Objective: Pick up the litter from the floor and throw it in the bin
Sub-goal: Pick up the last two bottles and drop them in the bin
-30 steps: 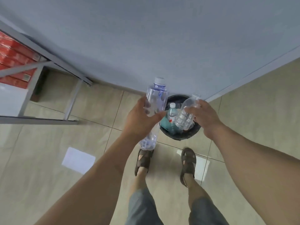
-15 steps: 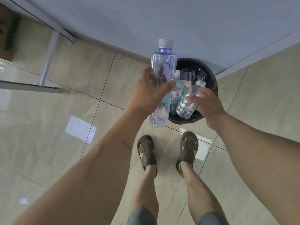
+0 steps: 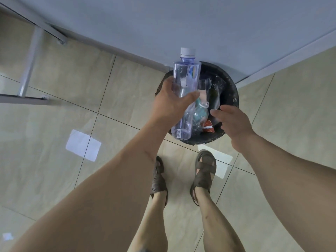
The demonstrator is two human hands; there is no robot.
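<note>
Since 0.5 s ago: small bottle gone from right hand [image 3: 234, 122], now open over bin [image 3: 230, 91] at frame centre | left hand [image 3: 172, 104] gripping large bottle [image 3: 184, 93] above rim | step: binning | next: release over opening.

The left hand [image 3: 171, 104] covers the middle of the clear bottle [image 3: 185, 91], and bottle and hand together hide the left side of the black bin [image 3: 231, 99]. The right hand [image 3: 234, 120] covers part of the bin's near right rim, and the litter inside is a jumble of clear plastic too tangled to count, with a small red wrapper [image 3: 208, 126] whose print is unreadable. Both arms and both legs run off the bottom edge, and a metal frame [image 3: 27, 70] is cut off at the left.
</note>
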